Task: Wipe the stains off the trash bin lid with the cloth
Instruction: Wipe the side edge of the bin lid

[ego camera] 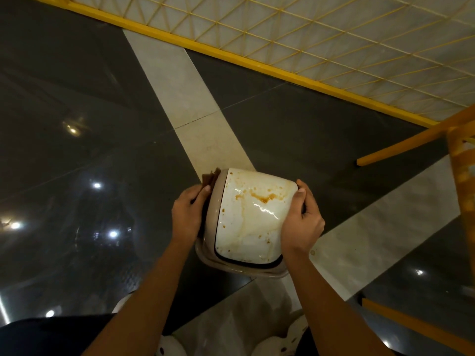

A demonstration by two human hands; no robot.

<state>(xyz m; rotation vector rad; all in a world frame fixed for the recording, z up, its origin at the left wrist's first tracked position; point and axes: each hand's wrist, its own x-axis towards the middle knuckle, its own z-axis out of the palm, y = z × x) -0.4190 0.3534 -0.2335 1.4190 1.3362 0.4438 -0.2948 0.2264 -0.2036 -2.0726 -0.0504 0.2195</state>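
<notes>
The trash bin lid point(246, 227) is held in the air in front of me, a white swing flap in a beige frame. Brown stains and drips mark the flap, the largest near its far edge. My left hand point(189, 214) grips the lid's left side together with a brown cloth point(209, 177), which sticks out past my fingers at the far left corner. My right hand point(303, 219) grips the lid's right edge, thumb on top.
Below is a glossy dark tiled floor point(77, 150) crossed by pale tile strips. A yellow mesh fence point(308, 34) runs along the far side. An orange wooden frame point(460, 176) stands at the right. White shoes show at the bottom.
</notes>
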